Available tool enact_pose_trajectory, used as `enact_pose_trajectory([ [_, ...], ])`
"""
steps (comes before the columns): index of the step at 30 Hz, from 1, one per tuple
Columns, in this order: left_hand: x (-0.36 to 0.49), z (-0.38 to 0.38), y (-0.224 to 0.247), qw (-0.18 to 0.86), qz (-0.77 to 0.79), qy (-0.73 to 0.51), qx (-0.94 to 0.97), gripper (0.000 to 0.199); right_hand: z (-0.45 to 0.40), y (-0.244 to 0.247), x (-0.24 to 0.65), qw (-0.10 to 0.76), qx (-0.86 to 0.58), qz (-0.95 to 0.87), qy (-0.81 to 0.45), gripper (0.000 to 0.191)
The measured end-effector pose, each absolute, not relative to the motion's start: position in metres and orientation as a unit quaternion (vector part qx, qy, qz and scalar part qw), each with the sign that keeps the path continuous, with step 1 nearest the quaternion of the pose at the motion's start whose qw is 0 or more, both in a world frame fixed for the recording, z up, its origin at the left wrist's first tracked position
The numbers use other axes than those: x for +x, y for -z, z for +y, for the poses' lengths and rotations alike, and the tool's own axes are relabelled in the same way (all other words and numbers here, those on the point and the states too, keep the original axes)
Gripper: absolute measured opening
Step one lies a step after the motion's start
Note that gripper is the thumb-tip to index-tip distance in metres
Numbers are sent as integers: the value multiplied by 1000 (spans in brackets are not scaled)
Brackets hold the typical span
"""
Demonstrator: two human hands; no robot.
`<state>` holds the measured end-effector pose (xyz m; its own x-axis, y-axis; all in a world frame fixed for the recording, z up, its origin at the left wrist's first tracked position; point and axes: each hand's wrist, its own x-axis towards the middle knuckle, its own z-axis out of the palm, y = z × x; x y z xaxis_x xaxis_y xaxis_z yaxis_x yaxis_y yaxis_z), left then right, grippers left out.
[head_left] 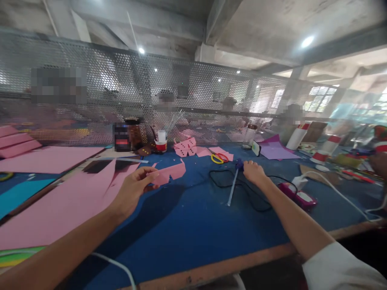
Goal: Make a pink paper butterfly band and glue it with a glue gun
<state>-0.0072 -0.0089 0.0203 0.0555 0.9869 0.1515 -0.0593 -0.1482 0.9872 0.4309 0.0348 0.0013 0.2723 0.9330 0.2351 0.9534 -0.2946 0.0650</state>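
Note:
My left hand [137, 187] pinches a pink cut-paper piece [169, 174] with a notch in its lower edge, raised a little above the blue table. My right hand [254, 172] is closed around a dark blue glue gun [239, 164], mostly hidden by the fingers. A translucent glue stick [232, 189] sticks out of it towards me. Its black cord [216, 183] loops over the table. Beyond my hands lie a pink paper cutout with black dots [185, 147], pink scraps [204, 151] and scissors with red and yellow handles [220, 158].
Large pink sheets [60, 201] cover the left side, near a blue sheet [24, 193]. A red-and-white cup [161, 146], a glass jar [249, 137] and purple paper [276, 148] stand or lie at the back. A magenta power strip [298, 197] is right of my forearm. Perforated metal screens the far side.

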Motion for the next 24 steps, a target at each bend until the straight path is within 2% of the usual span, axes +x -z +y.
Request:
enact_pose_trajectory([
  [5, -14, -9, -19, 502, 426, -538, 527, 28, 32, -10, 434, 125, -792, -587, 113, 41],
  [11, -11, -12, -20, 511, 424, -526, 531, 26, 26, -39, 418, 261, -724, -636, 59, 38],
  [15, -10, -14, -23, 507, 436, -528, 523, 26, 20, -44, 371, 341, -630, -696, -45, 40],
  [16, -11, -14, -24, 506, 436, -530, 523, 25, 16, -44, 357, 398, -574, -704, -131, 40],
  [18, -13, -12, -26, 504, 435, -533, 522, 25, 5, -43, 329, 456, -490, -696, -258, 35],
  [21, -20, -8, -29, 480, 446, -542, 526, 27, -8, -41, 294, 447, -473, -676, -347, 27],
  [24, -28, -2, -30, 443, 465, -555, 528, 29, -10, -38, 273, 422, -466, -684, -371, 25],
])
